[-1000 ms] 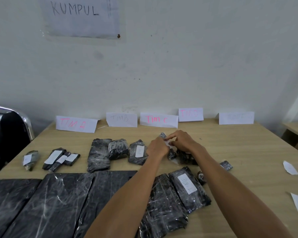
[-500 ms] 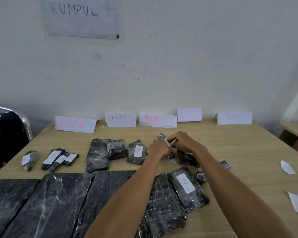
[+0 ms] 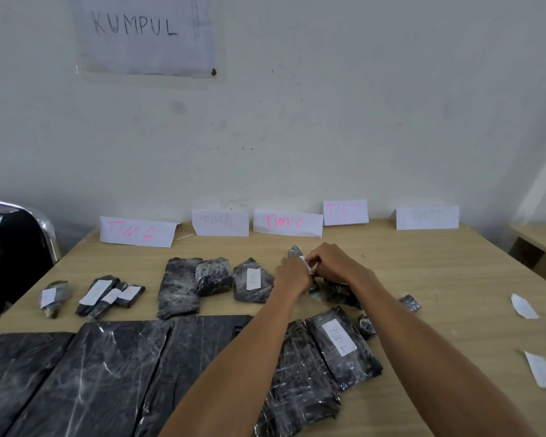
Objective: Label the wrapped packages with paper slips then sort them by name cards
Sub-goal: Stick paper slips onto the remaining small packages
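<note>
My left hand [image 3: 292, 275] and my right hand [image 3: 330, 263] meet over the middle of the wooden table [image 3: 454, 279], both pinching a small black wrapped package [image 3: 295, 251] with a white paper slip [image 3: 308, 264] on it. Black wrapped packages lie around: several labelled ones at the left [image 3: 103, 294], three in the middle [image 3: 215, 275], and one labelled "TIM E" [image 3: 339, 339] near my forearms. Name cards stand along the wall: "TIM A" [image 3: 137, 231], "TIM B" [image 3: 220, 223], "TIM C" [image 3: 287, 223], a fourth [image 3: 345, 212] and a fifth [image 3: 426, 217].
Large black wrapped packages [image 3: 92, 373] cover the near left of the table. Loose paper slips [image 3: 524, 307] lie at the right edge. A black chair [image 3: 10, 250] stands at the left. A "KUMPUL" sheet [image 3: 145, 33] hangs on the wall.
My hands stay together on the small package, shifting only slightly while working the slip. The view has tilted a little.
</note>
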Demonstrator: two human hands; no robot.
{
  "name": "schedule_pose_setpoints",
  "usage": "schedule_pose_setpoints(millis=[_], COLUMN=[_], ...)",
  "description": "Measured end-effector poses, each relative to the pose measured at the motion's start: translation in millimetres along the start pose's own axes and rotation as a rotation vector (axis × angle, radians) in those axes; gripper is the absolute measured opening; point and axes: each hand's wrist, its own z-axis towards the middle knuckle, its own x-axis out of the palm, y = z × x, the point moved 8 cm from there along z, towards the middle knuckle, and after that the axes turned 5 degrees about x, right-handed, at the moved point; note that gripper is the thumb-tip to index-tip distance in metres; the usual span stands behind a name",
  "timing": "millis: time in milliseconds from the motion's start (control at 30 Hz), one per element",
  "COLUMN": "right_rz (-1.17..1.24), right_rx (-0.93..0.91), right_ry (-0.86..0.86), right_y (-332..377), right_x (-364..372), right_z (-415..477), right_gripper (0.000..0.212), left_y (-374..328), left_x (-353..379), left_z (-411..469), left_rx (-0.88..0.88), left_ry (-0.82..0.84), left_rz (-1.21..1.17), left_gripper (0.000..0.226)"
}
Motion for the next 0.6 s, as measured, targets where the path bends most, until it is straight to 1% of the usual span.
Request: schedule_pose_setpoints(millis=[67,133,200,233,300,367,500,600], right_rz=[-0.02,-0.048,-0.082,-0.102,-0.118,-0.079,0.018,-0.006], right_rx=[0.01,0.027,0.044,0.053,0.078,0.098,0.099,0.161], right_ry=[-0.025,-0.072,-0.105,-0.112,-0.135,-0.174,-0.279,-0.363], right_y=[-0.7,-0.6,0.1,0.9,0.9,-0.1,-7.3,-35.5], right_x=[-1.5,-4.6,-5.6,-4.7,-5.5,-12.0,-37.3,-57.2], right_z=[-0.2,-2.1,-5.4,-7.4,-10.3,-13.8,-29.5,-55.7], right_gripper=[0.043,0.029,0.022,0.023,0.03,0.035,0.037,0.037], left_y=[-3.2,-6.5,-7.6,-8.2,-10.5,-11.9,-24.0,-57.5], left_x=[-4.0,-8.4,-10.9,-11.4,-11.2,-14.5,-26.2,-23.1], left_z=[-2.5,-7.1,-11.4,-13.8,-18.1,-23.1,-34.2,-45.7], left_rx=[0.014,0.034,0.049,0.057,0.078,0.08,0.087,0.19], left_ry=[-0.041,-0.076,-0.107,-0.107,-0.087,-0.106,-0.204,-0.263], left_rz=[-0.011,-0.002,0.012,0.029,0.081,0.123,0.114,0.154], left_gripper=[0.037,0.029,0.029,0.03,0.024,0.02,0.038,0.039])
